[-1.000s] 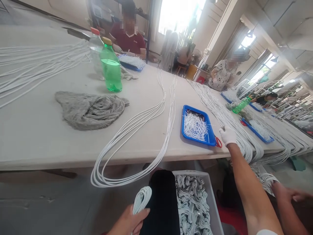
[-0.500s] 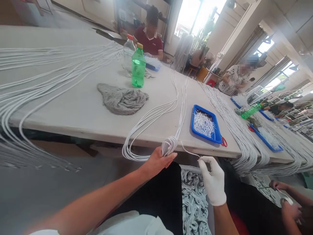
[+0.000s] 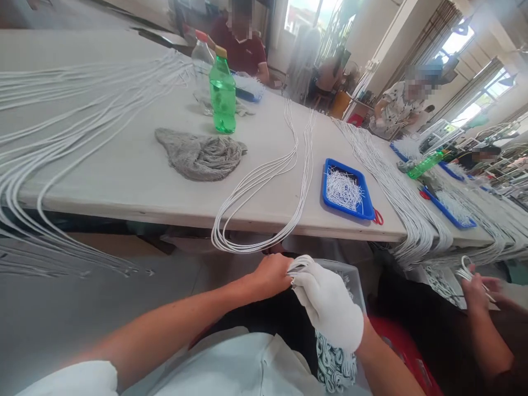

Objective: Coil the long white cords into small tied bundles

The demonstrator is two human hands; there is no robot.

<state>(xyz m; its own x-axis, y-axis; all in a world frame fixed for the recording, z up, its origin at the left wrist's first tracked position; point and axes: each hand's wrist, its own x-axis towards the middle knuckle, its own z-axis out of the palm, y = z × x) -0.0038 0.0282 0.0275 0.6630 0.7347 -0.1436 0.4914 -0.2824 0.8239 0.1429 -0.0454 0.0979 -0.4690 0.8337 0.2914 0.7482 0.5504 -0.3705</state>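
A coiled bundle of white cord sits between my two hands, in front of the table edge. My bare left hand is closed around its left side. From the right my right hand, in a white glove, is closed over the coil, its fingertips partly out of sight. Just beyond my hands, long loops of white cord hang slightly over the table edge. Below my right hand a clear plastic bin holds many bundled white cords.
On the white table lie a grey cloth, a green bottle, a blue tray of short white pieces and red-handled scissors. Long white cords drape on the right. A co-worker's hands hold cord at far right.
My right hand has moved left from the loose cord end onto the coil. My left hand and the coil have come lower, away from the loops on the table. The view has shifted slightly.
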